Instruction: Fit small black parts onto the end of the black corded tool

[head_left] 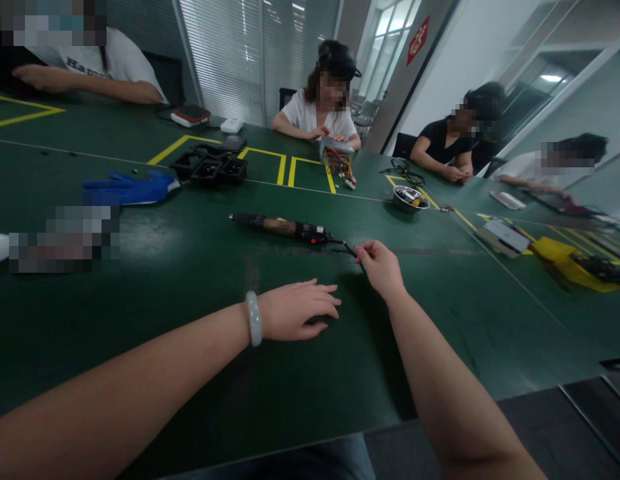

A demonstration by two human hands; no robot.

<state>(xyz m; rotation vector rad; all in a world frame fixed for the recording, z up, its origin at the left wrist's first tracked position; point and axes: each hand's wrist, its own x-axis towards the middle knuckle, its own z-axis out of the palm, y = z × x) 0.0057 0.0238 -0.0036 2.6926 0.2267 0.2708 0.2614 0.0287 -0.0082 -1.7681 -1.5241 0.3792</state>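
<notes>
An electric screwdriver (283, 227) lies across the green table, its tip pointing left and its cable end towards my right hand. My right hand (383, 268) pinches the black cable (349, 249) just behind the tool's rear end. Palm down, my left hand (303, 309) rests on the table nearer to me, fingers stretched out and nothing in them. A pale bracelet (253, 319) circles the left wrist. The left fingertips are a short way from the cable, not touching it.
Blue gloves (133, 189) and black parts trays (210, 165) lie at the left back. A metal bowl (411, 199) of small parts stands at the right back, with a white box (503, 238) and a yellow bag (573, 263) further right. Several people sit across the table (200, 393).
</notes>
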